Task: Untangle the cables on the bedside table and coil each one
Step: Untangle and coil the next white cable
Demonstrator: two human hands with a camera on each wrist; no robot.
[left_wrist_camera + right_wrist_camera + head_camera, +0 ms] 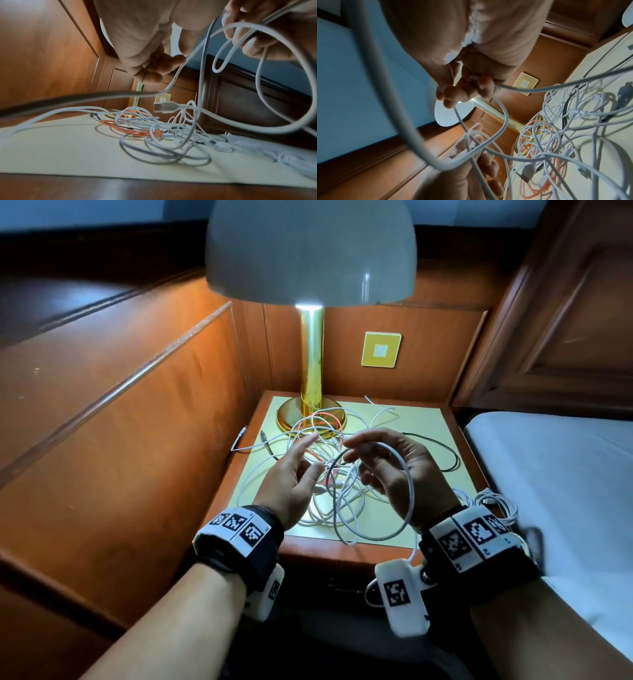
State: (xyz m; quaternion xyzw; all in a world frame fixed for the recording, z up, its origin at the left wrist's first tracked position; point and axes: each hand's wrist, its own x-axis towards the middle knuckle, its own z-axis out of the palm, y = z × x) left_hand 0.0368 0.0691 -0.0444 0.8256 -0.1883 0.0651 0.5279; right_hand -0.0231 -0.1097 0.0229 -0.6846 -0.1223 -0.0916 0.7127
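Observation:
A tangle of white cables (329,446) lies on the bedside table (421,419), with an orange cable (325,417) and a black cable (442,446) mixed in. My right hand (356,453) is raised above the pile and pinches one white cable (412,491), which hangs from it in a large loop. In the right wrist view its fingers (467,86) curl round that cable. My left hand (308,460) hovers just left of it with the index finger stretched out and nothing gripped. A white USB plug (163,107) dangles above the pile.
A brass lamp (311,364) with a white shade stands at the back of the table, its base under some cables. A bundle of white cable (493,501) sits at the table's right edge. A bed (565,474) lies to the right, wood panelling to the left.

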